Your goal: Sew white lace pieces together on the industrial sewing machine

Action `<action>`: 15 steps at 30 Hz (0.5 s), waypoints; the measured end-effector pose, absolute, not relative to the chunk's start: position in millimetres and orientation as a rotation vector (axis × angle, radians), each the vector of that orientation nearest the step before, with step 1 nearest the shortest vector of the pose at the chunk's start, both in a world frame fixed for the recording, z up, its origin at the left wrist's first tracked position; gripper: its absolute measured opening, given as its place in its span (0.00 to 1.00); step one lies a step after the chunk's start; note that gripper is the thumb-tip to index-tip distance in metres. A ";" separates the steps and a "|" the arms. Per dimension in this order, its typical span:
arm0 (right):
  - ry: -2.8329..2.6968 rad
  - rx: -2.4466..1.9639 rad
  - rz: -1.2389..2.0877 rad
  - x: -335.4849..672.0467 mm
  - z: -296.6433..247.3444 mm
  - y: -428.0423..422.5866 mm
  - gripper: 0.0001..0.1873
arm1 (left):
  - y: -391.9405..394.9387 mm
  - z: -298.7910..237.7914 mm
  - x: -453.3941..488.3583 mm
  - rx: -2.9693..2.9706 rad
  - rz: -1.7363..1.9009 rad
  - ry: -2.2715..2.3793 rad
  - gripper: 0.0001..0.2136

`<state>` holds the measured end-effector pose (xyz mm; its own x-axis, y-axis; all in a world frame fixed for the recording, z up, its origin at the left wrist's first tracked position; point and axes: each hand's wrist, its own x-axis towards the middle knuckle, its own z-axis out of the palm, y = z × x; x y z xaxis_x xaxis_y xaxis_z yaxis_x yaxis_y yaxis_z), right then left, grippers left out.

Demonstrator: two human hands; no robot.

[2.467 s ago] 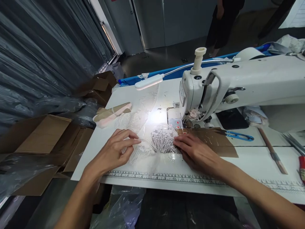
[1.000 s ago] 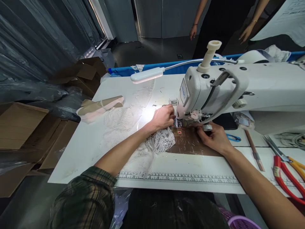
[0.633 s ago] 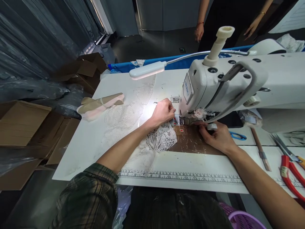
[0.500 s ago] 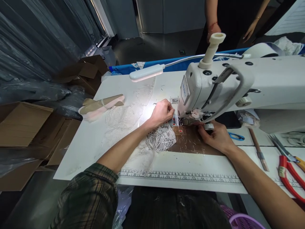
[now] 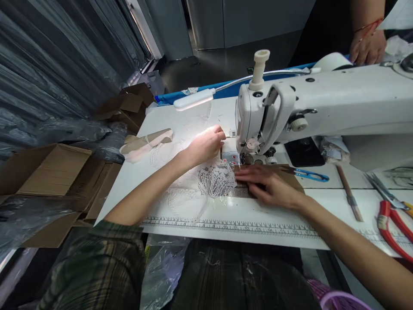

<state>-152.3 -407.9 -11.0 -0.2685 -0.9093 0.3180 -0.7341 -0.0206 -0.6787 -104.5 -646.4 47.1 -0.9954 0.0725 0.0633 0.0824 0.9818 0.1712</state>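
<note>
- The patterned white lace piece [image 5: 217, 183] is lying on the white counter [image 5: 125, 206], near and left of the needle area of the white sewing machine [image 5: 332, 103], and its right edge is meeting the tips of the right hand [image 5: 272, 186].
- Handling it well is probably depending on light, even pressure, since openwork this fine is likely stretching or snagging easily; smoothing it outward is seeming safer than tugging.
- The flat brown sheet [image 5: 295, 177] is lying under the right hand, so pressing straight down is probably helping to stop it from sliding.
- Fingertips are best staying clear of the needle area, which is sitting just beyond the right hand's fingers.
- The right grip is resting loose: its fingers are stretching left, almost flat, closing on nothing visible, while the forearm is slanting in from the near right.
- The left hand [image 5: 209, 143] is curling over the lace's far side, its forearm reaching from the near left; its fingertips are bunching together, but whether that grip is pinching anything cannot be told.
</note>
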 end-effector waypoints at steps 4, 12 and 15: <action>2.207 -1.288 -1.381 -169.0 -7.8 -399.1 0.19 | -626.1 41.0 -57.7 -0.341 -0.418 -3.164 0.13; 2.178 -1.107 -1.351 -172.7 -15.6 -402.0 0.13 | -605.2 6.4 -27.3 -0.495 -0.107 -3.061 0.14; 2.176 -1.105 -1.284 -172.5 -12.1 -399.4 0.14 | -605.4 2.9 -25.3 -0.551 -0.134 -3.012 0.14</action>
<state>-172.5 -399.4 -12.1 -0.6179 -0.7836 0.0643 -0.4353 0.2728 -0.8580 -25.3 -605.4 2.9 -0.9326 0.3494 0.0905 0.3560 0.9317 0.0719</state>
